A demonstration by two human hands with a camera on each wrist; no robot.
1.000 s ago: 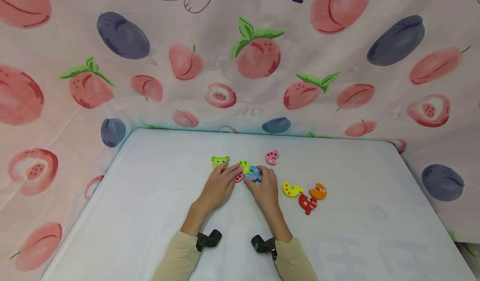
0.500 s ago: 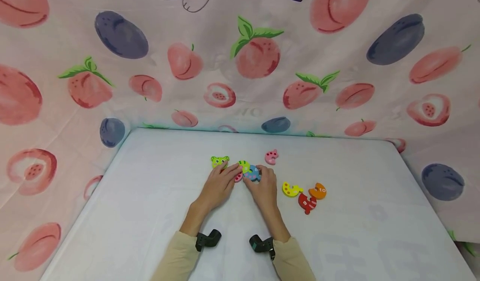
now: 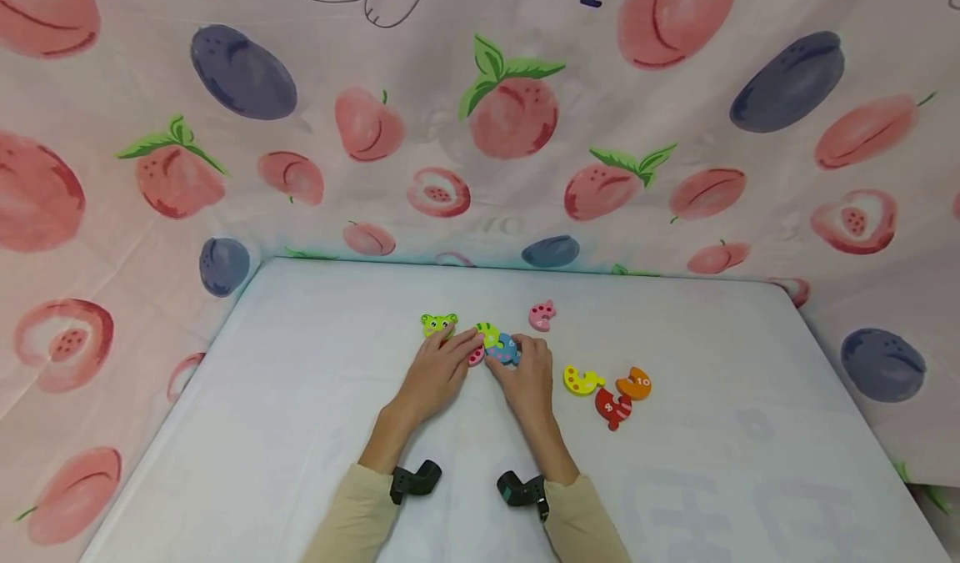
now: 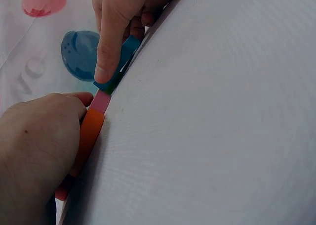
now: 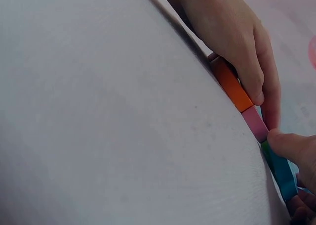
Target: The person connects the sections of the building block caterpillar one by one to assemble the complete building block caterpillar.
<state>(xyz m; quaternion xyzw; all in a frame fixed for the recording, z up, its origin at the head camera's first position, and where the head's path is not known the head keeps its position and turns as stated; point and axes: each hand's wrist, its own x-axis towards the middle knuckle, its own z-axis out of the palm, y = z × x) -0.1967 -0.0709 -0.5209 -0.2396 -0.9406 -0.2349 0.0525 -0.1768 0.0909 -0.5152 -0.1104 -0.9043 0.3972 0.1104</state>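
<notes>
My right hand (image 3: 528,384) pinches a blue puzzle piece (image 3: 504,351) between thumb and fingers. That piece sits against a lime-green striped puzzle piece (image 3: 487,333). My left hand (image 3: 435,371) rests over the joined row with its fingers extended, touching the pieces. Below its fingertips shows part of a pink puzzle piece (image 3: 476,357). In the right wrist view an orange puzzle piece (image 5: 231,86) lies under the left hand, edge to edge with the pink one. A green animal-head piece (image 3: 437,322) with eyes peeks out beyond the left fingers. The hand hides the rest of the row.
A pink spotted piece (image 3: 542,315) lies alone behind the right hand. To the right lie a yellow piece (image 3: 580,381), an orange piece numbered 10 (image 3: 634,384) and a red piece (image 3: 613,409). Fruit-patterned cloth (image 3: 517,196) hangs behind the white table (image 3: 750,463).
Both hands stay nearly in place. The blue piece and the right hand have shifted very slightly left, though the whole view has drifted a little too.
</notes>
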